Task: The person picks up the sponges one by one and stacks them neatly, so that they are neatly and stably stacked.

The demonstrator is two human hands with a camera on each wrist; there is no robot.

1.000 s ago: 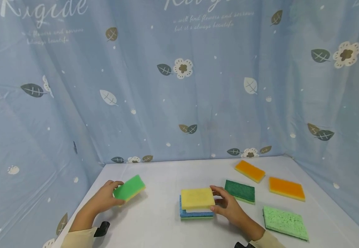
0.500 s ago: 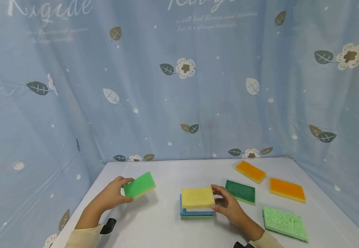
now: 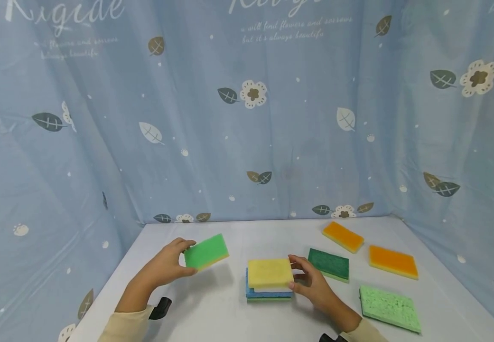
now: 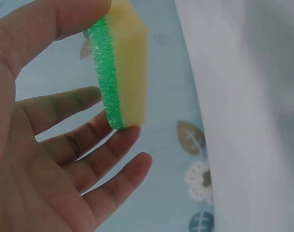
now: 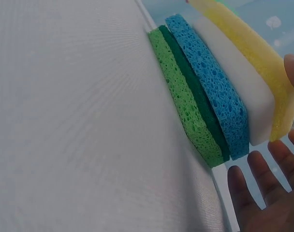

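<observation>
the green-and-yellow scouring sponge (image 3: 206, 251) is held up off the white table (image 3: 212, 316), left of a stack of sponges (image 3: 269, 280), its green face up and a little tilted. the left hand (image 3: 167, 263) pinches one end of it, thumb and fingers spread only as far as the sponge allows. the right hand (image 3: 315, 287) lightly grips the right end of the yellow sponge (image 5: 277, 72) atop the stack, thumb and fingers at its edges. beneath lie a white sponge (image 5: 243, 79), a blue sponge (image 5: 212, 87) and a two-tone green sponge (image 5: 188, 101). farther right rest a dark green scouring sponge (image 3: 329, 264), two orange-topped sponges (image 3: 394, 261) and a light green sponge (image 3: 389, 308).
</observation>
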